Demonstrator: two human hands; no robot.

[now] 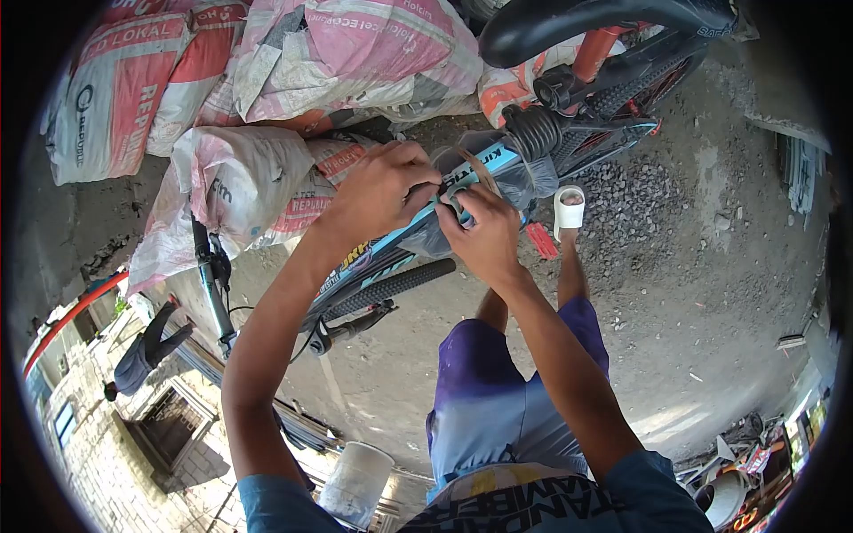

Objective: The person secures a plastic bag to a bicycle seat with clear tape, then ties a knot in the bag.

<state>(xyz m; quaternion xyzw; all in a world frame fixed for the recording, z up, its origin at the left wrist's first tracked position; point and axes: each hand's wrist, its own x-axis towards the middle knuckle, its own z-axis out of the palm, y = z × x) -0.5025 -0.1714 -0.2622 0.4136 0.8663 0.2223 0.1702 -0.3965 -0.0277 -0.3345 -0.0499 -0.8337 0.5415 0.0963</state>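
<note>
A blue and black bicycle frame (391, 238) runs diagonally in front of me, its saddle (586, 25) at the top right. My left hand (386, 186) is over the frame's tube with its fingers pinched together on something dark and small that I cannot make out. Close beside it, my right hand (480, 226) has its fingers curled at the same spot on the tube. Clear plastic wrapping (529, 178) lies around the frame next to both hands. A black coiled cable (535, 133) sits below the saddle. A red tag (540, 241) hangs by the frame.
Filled sacks (355, 53) are piled behind the bicycle. Gravel (631, 204) lies on the ground at the right, beside my foot in a white slipper (569, 211). A white container (355, 484) stands at the bottom. Another person (147, 355) is at the far left.
</note>
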